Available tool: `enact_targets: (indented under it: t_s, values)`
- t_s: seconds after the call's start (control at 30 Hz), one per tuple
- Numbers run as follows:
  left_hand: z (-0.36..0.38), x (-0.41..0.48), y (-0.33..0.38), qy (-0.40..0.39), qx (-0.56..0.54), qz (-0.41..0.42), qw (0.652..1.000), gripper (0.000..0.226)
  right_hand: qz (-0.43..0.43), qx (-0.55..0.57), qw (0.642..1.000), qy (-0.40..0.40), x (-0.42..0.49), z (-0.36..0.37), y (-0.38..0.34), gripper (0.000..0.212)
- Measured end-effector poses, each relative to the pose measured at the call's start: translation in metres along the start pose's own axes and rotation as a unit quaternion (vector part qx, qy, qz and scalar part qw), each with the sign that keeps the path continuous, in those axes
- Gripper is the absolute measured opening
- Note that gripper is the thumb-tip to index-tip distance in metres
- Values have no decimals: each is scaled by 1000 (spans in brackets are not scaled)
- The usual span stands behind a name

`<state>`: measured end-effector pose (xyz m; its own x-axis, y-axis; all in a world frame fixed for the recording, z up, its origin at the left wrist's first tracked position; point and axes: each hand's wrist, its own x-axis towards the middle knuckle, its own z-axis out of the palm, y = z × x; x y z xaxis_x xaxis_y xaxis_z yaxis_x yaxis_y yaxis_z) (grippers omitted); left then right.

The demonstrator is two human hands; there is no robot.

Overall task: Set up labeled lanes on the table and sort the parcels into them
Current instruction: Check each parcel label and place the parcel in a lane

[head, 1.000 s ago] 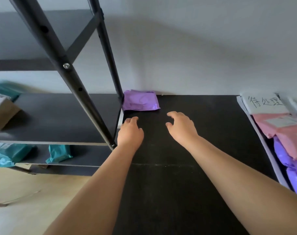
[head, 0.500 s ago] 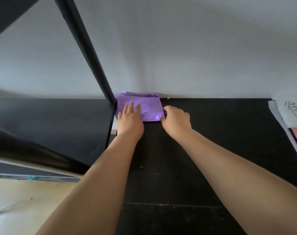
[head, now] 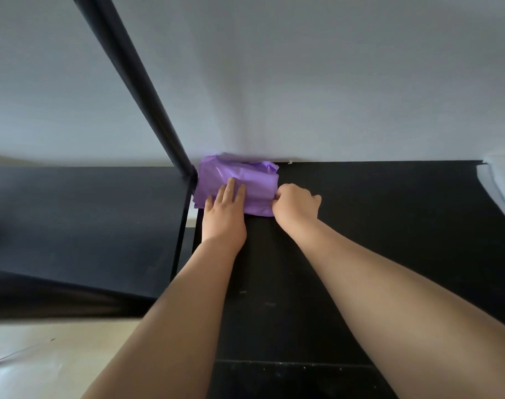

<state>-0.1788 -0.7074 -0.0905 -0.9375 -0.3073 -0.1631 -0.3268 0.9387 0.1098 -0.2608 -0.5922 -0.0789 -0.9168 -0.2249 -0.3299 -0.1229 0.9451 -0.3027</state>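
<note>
purple parcel [head: 245, 174] lies at the far left corner of the black table [head: 375, 226], pushed up against the pale wall [head: 332, 82] and just beside the foot of a slanting black post [head: 136, 90]. its plastic wrap is crumpled along the back edge and glossy on top.

the left hand [head: 223, 217] rests flat on the near left part of the parcel, fingers [head: 231, 194] straight and laid on the wrap, holding nothing. the right hand [head: 296, 205] sits at the parcel's right end with its fingers curled tight, gripping that edge of the wrap; the fingertips themselves are hidden behind the knuckles. both forearms reach in from the bottom of the view, bare to the elbow, over the table's dark top.

left of the table stands a black shelf [head: 72, 214], its board level with the tabletop and touching the post; a narrow pale gap shows between shelf and table. at the far right edge of the table lies a white sheet [head: 502, 180] with dark handwriting on it, too cut off to read. a light floor [head: 43, 358] shows at the lower left.
</note>
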Motion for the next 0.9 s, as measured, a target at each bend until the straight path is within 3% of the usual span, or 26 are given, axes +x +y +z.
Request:
enact_targets:
  t_s: [0.13,0.27,0.57,0.73,0.9]
  values:
    - [-6,-19,0,4,2,22,1000,78,-20,41,999,20,-24,-5,5,14]
    - [-21,-45,1,40,-5,26,999,73,-13,106,994,17,-57,-29,6,28]
    - [-83,-126,35,183,-65,62,979,27,31,221,974,47,-160,-105,17,29]
    - [-116,-172,57,264,-97,137,950,12,3,216,970,108,-226,-133,37,23]
    - [-139,-211,77,281,-116,141,942,8,-42,209,947,240,-297,-153,68,23]
